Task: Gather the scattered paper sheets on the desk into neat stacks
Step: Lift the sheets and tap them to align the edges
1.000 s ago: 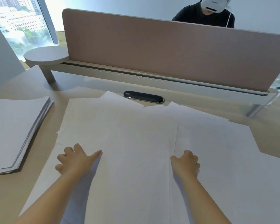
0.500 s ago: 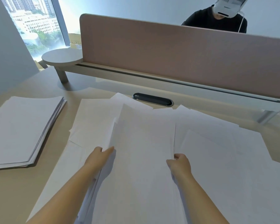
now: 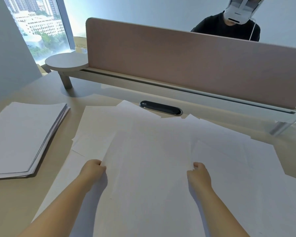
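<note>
Sheet (image 3: pixel 147 168) edges pinched between both hands' fingers (image 3: pixel 102 165).

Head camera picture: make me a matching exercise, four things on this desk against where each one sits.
Things:
1. neat stack of white paper
2. black oval cable grommet
3. round beige shelf on a leg
4. pink fabric divider panel

Places:
A. far left corner, by the window
B. along the desk's far edge
C. desk's left side
D. just behind the scattered sheets

Pairs: 1-C, 2-D, 3-A, 4-B
</note>
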Available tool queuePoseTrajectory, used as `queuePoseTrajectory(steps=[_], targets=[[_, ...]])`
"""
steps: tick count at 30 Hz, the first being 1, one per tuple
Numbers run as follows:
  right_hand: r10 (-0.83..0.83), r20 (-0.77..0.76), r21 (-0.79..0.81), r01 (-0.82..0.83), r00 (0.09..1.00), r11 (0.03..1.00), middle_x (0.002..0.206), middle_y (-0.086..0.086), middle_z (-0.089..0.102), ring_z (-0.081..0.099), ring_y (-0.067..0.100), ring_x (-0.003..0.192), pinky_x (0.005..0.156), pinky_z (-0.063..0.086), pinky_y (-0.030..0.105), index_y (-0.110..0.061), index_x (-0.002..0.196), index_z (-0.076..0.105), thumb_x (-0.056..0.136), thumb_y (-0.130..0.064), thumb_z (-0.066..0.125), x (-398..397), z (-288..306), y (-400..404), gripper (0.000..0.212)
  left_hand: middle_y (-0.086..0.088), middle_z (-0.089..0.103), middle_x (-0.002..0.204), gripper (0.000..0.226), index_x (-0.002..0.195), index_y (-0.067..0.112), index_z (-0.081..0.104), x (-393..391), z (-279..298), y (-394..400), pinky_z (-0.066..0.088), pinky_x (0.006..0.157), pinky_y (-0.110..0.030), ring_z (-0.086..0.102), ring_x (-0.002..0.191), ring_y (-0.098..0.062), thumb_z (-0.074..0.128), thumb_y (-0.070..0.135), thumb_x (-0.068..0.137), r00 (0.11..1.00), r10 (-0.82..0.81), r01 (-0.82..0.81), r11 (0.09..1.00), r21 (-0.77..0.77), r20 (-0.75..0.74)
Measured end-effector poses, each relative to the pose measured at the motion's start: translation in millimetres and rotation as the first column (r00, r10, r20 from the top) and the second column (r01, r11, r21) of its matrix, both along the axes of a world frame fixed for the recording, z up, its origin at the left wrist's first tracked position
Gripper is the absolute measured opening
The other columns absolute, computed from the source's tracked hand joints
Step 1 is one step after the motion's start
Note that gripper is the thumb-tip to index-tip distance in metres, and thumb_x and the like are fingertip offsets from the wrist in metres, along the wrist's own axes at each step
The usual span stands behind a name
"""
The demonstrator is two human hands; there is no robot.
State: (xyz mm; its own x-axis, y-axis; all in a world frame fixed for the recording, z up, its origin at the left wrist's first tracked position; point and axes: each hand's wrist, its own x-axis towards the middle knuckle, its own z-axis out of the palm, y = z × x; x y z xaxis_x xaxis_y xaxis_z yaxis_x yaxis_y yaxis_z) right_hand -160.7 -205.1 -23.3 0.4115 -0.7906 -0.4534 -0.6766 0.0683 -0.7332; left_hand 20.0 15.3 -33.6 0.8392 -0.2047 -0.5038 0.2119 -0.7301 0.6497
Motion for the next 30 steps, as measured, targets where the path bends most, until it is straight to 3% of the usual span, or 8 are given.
queuePoseTrajectory(steps=[6, 8, 10, 15, 20, 22, 26, 30], targets=[[0.132, 0.049, 0.02, -0.133, 0.99, 0.991, 0.143, 0.01, 0.038, 0.042, 0.026, 0.127, 0.088, 0.031, 0.02, -0.009, 0.145, 0.021, 0.092, -0.002, 0.04, 13, 4, 21, 0.056, -0.009, 0.043, 0.066, 0.035, 0.076, 0.006, 0.052, -23, 1, -19, 0.031, 0.068, -0.031, 0.044, 0.067, -0.023, 0.031, 0.02, 0.101, 0.998, 0.06, -0.064, 0.987, -0.146, -0.033], [0.106, 0.072, 0.075, -0.112, 0.992, 0.991, 0.141, 0.01, 0.041, 0.047, 0.027, 0.121, 0.083, 0.035, 0.02, -0.008, 0.146, 0.019, 0.093, -0.004, 0.043, 16, 2, 22, 0.058, -0.018, 0.057, 0.113, 0.047, 0.124, -0.001, 0.05, -27, 9, -23, 0.037, 0.09, -0.039, 0.05, 0.109, -0.033, 0.029, 0.034, 0.1, 0.994, 0.059, -0.076, 0.977, -0.198, -0.091], [0.057, 0.112, 0.141, -0.072, 0.992, 0.987, 0.118, 0.01, 0.056, 0.055, 0.025, 0.098, 0.072, 0.043, 0.022, -0.001, 0.139, 0.033, 0.091, -0.002, 0.047, 16, 6, 24, 0.05, -0.018, 0.042, 0.14, 0.055, 0.137, -0.003, 0.037, -28, 12, -23, 0.034, 0.1, -0.039, 0.041, 0.127, -0.032, 0.035, 0.036, 0.098, 0.988, 0.009, -0.046, 0.97, -0.239, -0.153], [-0.025, 0.187, 0.244, -0.021, 0.982, 0.97, 0.131, 0.025, 0.048, 0.05, 0.034, 0.116, 0.105, 0.034, 0.037, 0.006, 0.128, 0.044, 0.088, 0.014, 0.043, 13, 7, 24, 0.041, -0.015, 0.054, 0.129, 0.038, 0.129, 0.001, 0.045, -32, 4, -13, 0.041, 0.09, -0.032, 0.053, 0.108, -0.027, 0.049, 0.017, 0.095, 0.967, -0.152, 0.098, 0.963, -0.253, -0.206], [-0.079, 0.276, 0.191, 0.026, 0.958, 0.981, 0.119, 0.04, 0.05, 0.049, 0.051, 0.112, 0.104, 0.034, 0.054, 0.025, 0.108, 0.048, 0.082, 0.017, 0.044, 17, 26, 26, 0.027, -0.015, 0.058, 0.112, 0.035, 0.121, 0.004, 0.049, -29, 19, -13, 0.044, 0.088, -0.038, 0.054, 0.105, -0.033, 0.046, -0.006, 0.088, 0.988, -0.104, 0.067, 0.953, -0.296, -0.11], [-0.06, 0.312, 0.15, 0.013, 0.948, 0.989, 0.108, 0.038, 0.057, 0.057, 0.045, 0.094, 0.091, 0.047, 0.044, 0.021, 0.101, 0.054, 0.081, 0.016, 0.045, 17, 46, 21, 0.022, -0.014, 0.058, 0.1, 0.031, 0.113, 0.002, 0.052, -26, 36, -17, 0.046, 0.081, -0.037, 0.055, 0.095, -0.032, 0.045, -0.01, 0.085, 0.99, -0.088, 0.048, 0.942, -0.331, -0.108], [0.043, 0.358, 0.03, -0.058, 0.933, 0.998, 0.076, 0.018, 0.049, 0.043, 0.026, 0.065, 0.056, 0.035, 0.029, 0.009, 0.083, 0.056, 0.082, 0.011, 0.047, 19, 95, 15, 0.009, -0.012, 0.059, 0.088, 0.029, 0.103, 0.004, 0.055, -21, 82, -27, 0.044, 0.063, -0.031, 0.054, 0.077, -0.028, 0.044, -0.014, 0.083, 0.995, -0.085, 0.05, 0.895, -0.443, -0.06], [0.074, 0.407, -0.062, -0.053, 0.91, 0.997, 0.098, 0.029, 0.062, 0.059, 0.041, 0.089, 0.074, 0.051, 0.045, 0.009, 0.099, 0.06, 0.085, 0.007, 0.049, 20, 140, 11, 0.018, -0.012, 0.064, 0.095, 0.028, 0.097, 0.008, 0.058, -23, 127, -36, 0.049, 0.08, -0.039, 0.06, 0.088, -0.033, 0.045, -0.013, 0.085, 1.0, -0.02, 0.011, 0.804, -0.594, -0.009]])
